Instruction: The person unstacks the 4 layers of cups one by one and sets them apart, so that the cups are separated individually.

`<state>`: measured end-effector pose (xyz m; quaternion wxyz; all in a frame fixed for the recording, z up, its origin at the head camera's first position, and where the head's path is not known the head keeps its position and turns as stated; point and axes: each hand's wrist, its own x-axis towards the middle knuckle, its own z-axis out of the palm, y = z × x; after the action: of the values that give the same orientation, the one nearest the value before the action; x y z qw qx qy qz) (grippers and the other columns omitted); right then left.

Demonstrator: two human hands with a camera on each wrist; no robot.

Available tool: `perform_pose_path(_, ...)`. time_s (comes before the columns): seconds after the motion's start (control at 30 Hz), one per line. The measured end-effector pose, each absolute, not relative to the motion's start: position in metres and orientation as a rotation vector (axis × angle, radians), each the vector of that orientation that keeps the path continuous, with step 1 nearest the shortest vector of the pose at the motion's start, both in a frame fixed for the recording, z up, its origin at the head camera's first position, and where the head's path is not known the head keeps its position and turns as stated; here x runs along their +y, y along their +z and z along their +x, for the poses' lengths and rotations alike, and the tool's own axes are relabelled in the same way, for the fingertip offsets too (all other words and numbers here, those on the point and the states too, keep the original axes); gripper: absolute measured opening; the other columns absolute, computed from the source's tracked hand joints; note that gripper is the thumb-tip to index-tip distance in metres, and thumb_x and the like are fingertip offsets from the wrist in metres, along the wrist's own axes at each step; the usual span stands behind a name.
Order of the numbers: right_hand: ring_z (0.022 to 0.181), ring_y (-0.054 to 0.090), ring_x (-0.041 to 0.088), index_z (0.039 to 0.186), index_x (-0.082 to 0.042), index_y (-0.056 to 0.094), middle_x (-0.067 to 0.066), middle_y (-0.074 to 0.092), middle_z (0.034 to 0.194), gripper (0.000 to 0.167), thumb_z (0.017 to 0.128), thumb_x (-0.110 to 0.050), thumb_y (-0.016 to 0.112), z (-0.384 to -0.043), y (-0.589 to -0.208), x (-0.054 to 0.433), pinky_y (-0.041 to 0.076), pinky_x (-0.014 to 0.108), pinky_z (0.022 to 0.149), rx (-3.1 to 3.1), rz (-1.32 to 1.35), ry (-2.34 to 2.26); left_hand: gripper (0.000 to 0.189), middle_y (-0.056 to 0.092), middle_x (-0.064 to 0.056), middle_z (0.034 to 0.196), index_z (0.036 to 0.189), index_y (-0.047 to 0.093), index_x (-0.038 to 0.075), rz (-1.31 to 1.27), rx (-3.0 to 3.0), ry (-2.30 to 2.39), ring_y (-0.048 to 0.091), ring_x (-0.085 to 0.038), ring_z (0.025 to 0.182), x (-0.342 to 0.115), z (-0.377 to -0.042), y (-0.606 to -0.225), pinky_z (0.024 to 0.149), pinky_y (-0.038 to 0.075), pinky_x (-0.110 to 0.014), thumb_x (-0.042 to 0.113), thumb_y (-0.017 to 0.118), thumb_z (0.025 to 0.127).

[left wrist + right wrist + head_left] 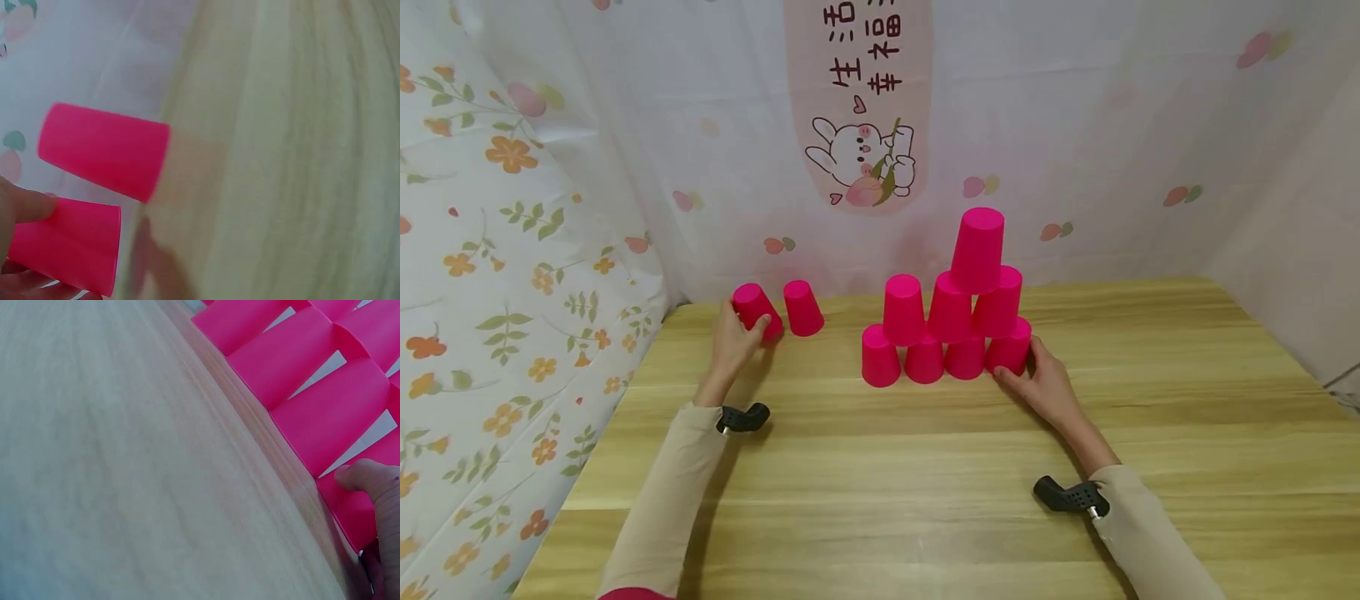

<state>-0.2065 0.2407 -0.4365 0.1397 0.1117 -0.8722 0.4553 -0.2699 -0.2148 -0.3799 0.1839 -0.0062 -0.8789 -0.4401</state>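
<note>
Head view: The left hand (735, 343) curls its thumb and fingers round a bright pink, smooth, tapered cup (751, 302), mouth down. Just to the right of that hand stands a matching pink cup (803, 310), also upside down. Well to the left hand's right rises a pyramid of eight pink cups (950, 307): four at the base, three above, one on top. The right hand (1048, 383) is at the pyramid's right end, thumb and fingers partly closed about the end base cup (1011, 343). Below both hands spreads a yellow-brown wood-grain table (887, 517); beyond them hangs a white printed cloth (1075, 125).

Left wrist view: The thumb lies on one side of the gripped cup, fingers on the other. Whether this cup touches the table, I cannot tell.

Right wrist view: The thumb presses the end cup's side; the fingers are mostly hidden. The base row stretches away from this hand.
</note>
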Motion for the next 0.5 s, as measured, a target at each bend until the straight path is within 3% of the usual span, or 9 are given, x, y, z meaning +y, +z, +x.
perform_pose_path(0.27,0.1,0.055,0.029,0.127,0.003,0.043,0.02,0.058,0.111,0.058,0.08,-0.014,0.072,-0.208,-0.439,0.238,0.038,0.011,0.081,-2.515,0.331,1.347,0.063,0.049,-0.032,0.119,0.135,0.026,-0.011,-0.033,-2.503,-1.147,0.05,-0.044,0.109,-0.22,-0.273,-0.402,0.093,0.041,-0.051,0.006,0.062,0.086)
perform_pose_path(0.5,0.098,0.056,0.03,0.126,0.004,0.043,0.021,0.058,0.11,0.057,0.08,-0.015,0.071,-0.206,-0.437,0.24,0.043,0.022,0.082,-2.524,0.323,1.3,0.062,0.049,-0.032,0.12,0.134,0.026,-0.011,-0.003,-2.535,-1.13,0.05,-0.044,0.108,-0.215,-0.279,-0.399,0.093,0.041,-0.051,0.011,0.062,0.088)
